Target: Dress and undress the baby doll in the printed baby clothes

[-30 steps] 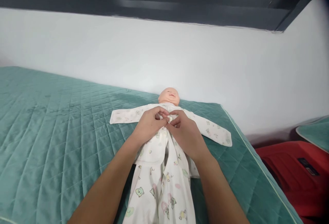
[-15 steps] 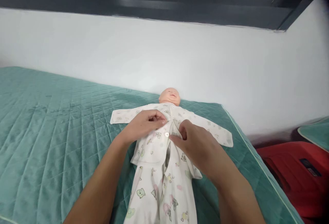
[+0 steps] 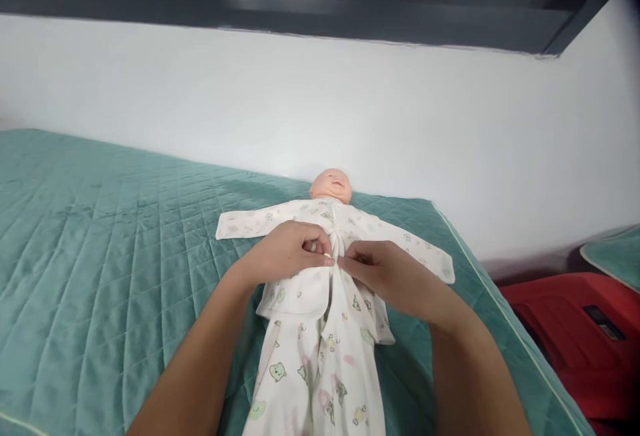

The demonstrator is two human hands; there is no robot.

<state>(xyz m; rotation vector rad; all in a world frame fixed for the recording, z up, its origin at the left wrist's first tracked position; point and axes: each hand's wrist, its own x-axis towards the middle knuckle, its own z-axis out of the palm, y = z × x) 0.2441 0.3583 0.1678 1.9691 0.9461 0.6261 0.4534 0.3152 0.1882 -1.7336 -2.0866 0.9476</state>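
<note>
A baby doll [image 3: 331,186] lies on its back, its arms spread inside a white printed jacket [image 3: 295,296]. Matching trousers [image 3: 320,383] cover its legs. My left hand [image 3: 295,248] pinches a small white button at the jacket's front edge. Opposite it, my right hand [image 3: 375,264] has thumb and forefinger closed on the other front edge of the jacket. The fingertips of both hands almost meet over the doll's middle. Below them the jacket's lower front hangs apart. Part of the button is covered by my fingers.
A green quilted cover [image 3: 125,276] lies under the doll. Behind its head rises a white wall [image 3: 280,103] with a dark window frame [image 3: 340,13] above. At the right, beyond the cover's edge, is a red plastic object [image 3: 575,316] with green cloth [image 3: 615,256] over it.
My left hand has moved down and slightly right onto the button. The right hand has shifted its pinch on the jacket edge, and its wrist has turned flatter.
</note>
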